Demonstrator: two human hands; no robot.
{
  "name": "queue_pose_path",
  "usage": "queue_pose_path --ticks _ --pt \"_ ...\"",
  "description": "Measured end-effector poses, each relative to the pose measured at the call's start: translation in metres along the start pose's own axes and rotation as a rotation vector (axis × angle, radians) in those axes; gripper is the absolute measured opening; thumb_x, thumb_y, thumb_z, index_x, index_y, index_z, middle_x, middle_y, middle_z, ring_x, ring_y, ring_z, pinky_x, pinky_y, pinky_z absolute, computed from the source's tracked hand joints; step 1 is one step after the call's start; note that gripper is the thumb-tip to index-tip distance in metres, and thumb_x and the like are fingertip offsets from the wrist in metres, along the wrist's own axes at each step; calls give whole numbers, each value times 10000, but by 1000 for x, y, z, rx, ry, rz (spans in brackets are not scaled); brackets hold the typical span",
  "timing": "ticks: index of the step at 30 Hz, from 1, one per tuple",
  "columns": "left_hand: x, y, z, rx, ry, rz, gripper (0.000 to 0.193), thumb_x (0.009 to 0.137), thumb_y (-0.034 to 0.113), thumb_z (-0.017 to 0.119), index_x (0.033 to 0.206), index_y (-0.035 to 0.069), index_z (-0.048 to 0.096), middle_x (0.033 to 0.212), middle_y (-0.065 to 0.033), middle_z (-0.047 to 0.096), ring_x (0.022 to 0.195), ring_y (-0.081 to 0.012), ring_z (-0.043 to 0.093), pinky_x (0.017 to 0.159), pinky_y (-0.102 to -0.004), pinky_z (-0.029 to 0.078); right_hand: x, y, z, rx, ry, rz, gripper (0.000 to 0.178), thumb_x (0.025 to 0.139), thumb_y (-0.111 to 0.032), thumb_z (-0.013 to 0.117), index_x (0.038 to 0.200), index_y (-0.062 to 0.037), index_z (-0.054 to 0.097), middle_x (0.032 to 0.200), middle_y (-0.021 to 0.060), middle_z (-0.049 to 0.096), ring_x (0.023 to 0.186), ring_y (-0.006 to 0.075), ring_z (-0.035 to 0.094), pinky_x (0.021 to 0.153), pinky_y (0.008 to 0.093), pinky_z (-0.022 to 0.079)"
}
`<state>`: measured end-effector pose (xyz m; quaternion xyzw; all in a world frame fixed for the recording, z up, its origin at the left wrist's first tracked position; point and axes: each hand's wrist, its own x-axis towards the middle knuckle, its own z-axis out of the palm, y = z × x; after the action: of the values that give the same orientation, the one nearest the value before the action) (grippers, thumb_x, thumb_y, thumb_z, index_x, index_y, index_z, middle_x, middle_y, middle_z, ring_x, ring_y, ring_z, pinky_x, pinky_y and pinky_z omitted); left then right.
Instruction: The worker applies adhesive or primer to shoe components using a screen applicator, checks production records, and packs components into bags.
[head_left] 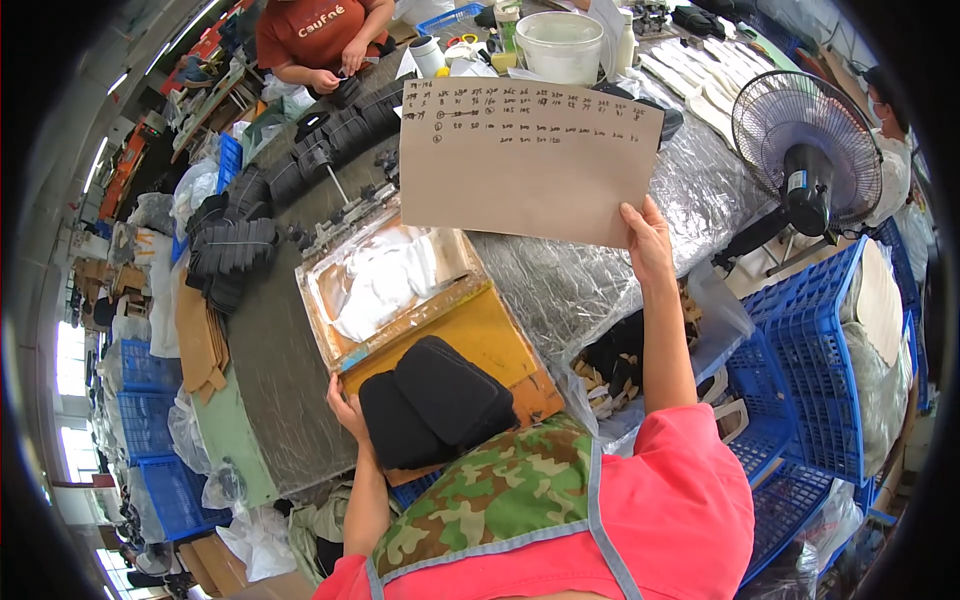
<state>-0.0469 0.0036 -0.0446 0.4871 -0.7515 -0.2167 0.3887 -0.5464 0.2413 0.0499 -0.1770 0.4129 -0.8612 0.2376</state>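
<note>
The right hand clamped a brown cardboard sheet by its four-o'clock corner, just past twelve, long axis nine-to-three, written edge toward twelve. Half-hidden at eight was the left hand, its grip impossible to tell. Beyond stood a plastic-covered table, a fan at two, blue crates at three.
</note>
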Motion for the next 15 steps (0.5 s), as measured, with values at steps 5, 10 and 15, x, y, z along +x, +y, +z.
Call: queue_pose_path --ticks 5,10,15 --pt "-2 3 -1 21 -1 10 436 936 184 474 1332 4 441 1274 -171 474 1126 -277 522 959 -383 431 -1 0 4 -10 34 -6 337 916 -66 597 1244 0 558 1135 63 645 1014 121 610 873 265 490" --pt "-1 9 -2 -28 6 19 445 958 233 520 1321 -12 439 1226 -158 476 1105 -247 533 930 -366 453 -2 1 3 -17 20 -5 338 923 -62 583 1256 -20 553 1157 52 635 1036 120 602 886 267 489" --pt "-2 11 -1 23 4 32 449 960 242 514 1323 -10 436 1215 -157 479 1103 -245 524 931 -368 447 -3 1 1 -34 8 13 342 928 -60 571 1269 -34 546 1180 44 623 1056 118 593 897 269 490"
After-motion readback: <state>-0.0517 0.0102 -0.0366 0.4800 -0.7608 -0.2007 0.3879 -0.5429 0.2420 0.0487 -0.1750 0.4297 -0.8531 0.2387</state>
